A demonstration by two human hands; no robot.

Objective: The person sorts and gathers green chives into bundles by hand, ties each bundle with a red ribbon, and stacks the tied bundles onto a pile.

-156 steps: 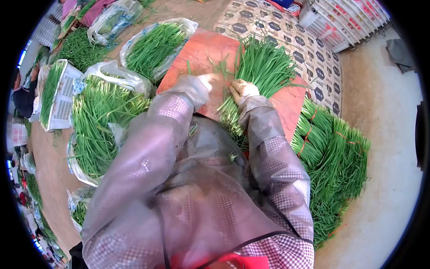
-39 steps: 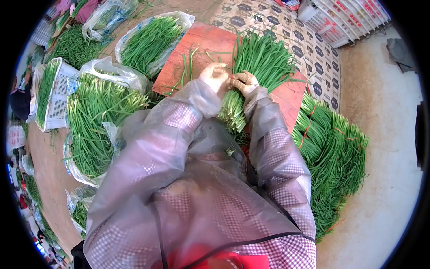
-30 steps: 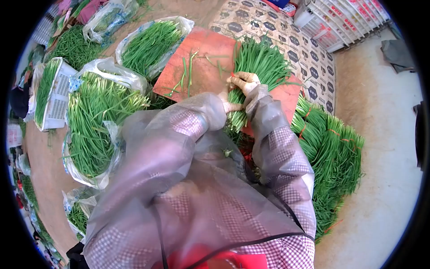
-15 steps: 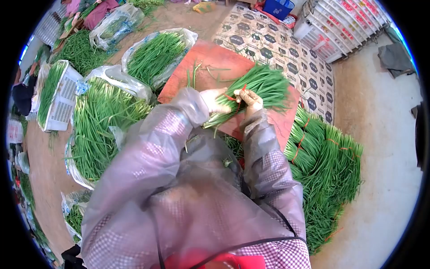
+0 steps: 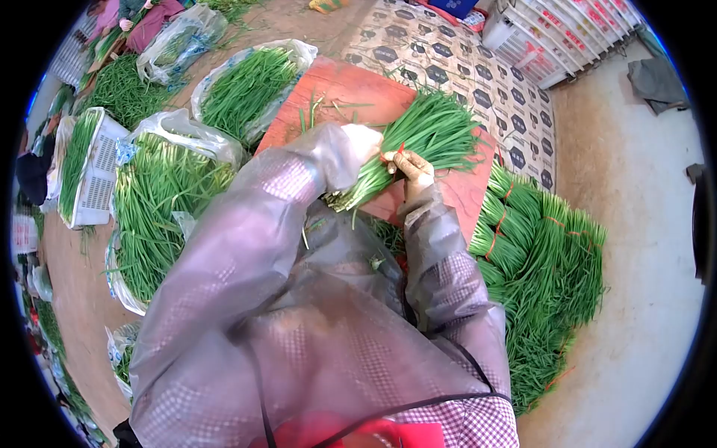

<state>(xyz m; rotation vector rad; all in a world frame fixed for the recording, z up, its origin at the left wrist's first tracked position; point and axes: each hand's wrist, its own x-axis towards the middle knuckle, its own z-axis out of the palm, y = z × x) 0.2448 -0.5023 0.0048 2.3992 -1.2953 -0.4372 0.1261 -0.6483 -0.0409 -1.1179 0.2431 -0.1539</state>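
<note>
A bundle of garlic chives [image 5: 437, 134] lies slantwise on a reddish board [image 5: 336, 82], leaf ends to the upper right and pale stem ends toward me. My right hand [image 5: 412, 172] is closed at the bundle's near side, its thumb and fingers pinching a thin red tie [image 5: 401, 149]. Against the stems on the bundle's left side is my left hand [image 5: 364, 140]. It is bright and smeared, so its fingers and anything in them cannot be made out. Loose chive pieces [image 5: 314, 108] are scattered on the board's left part.
Chives tied with red bands [image 5: 545, 231] are piled right of the board. Plastic bags of chives [image 5: 168, 201] and a white crate [image 5: 97, 175] stand at left. White crates [image 5: 556, 37] are stacked at the upper right. Another person's hand [image 5: 125, 25] shows at the upper left.
My left hand has shifted slightly up along the bundle and blurred. My right hand has stayed by the red tie, its fingers drawn closer together. The whole view has tilted a little.
</note>
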